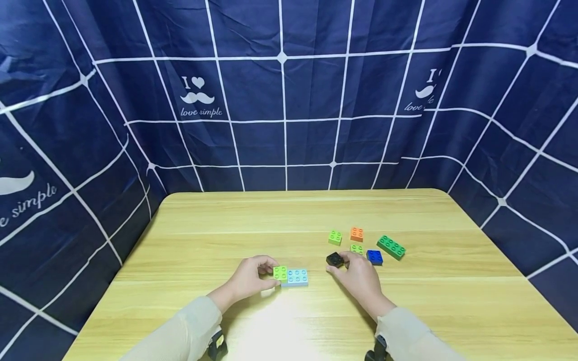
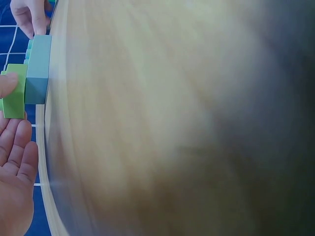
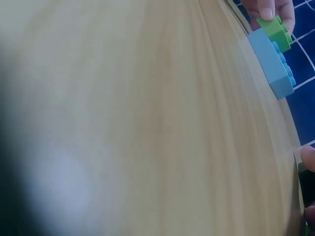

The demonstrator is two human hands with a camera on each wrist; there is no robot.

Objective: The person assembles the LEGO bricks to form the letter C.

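In the head view a light blue brick (image 1: 298, 277) lies on the wooden table, studs up. A lime green brick (image 1: 280, 274) sits on its left end. My left hand (image 1: 251, 276) pinches that green brick between thumb and fingers; the left wrist view shows the thumb on the lime brick (image 2: 15, 91) above the blue one (image 2: 38, 69). Off to the right, my right hand (image 1: 359, 277) grips a black brick (image 1: 334, 259) by its right side, apart from the blue brick. Only a dark sliver of the black brick (image 3: 307, 184) shows in the right wrist view.
Beyond the right hand lie a lime brick (image 1: 335, 237), an orange brick (image 1: 356, 234), a second lime brick (image 1: 356, 249) partly hidden by the hand, a blue brick (image 1: 374, 257) and a long green brick (image 1: 391, 247). A dark blue curtain (image 1: 307, 140) surrounds the table.
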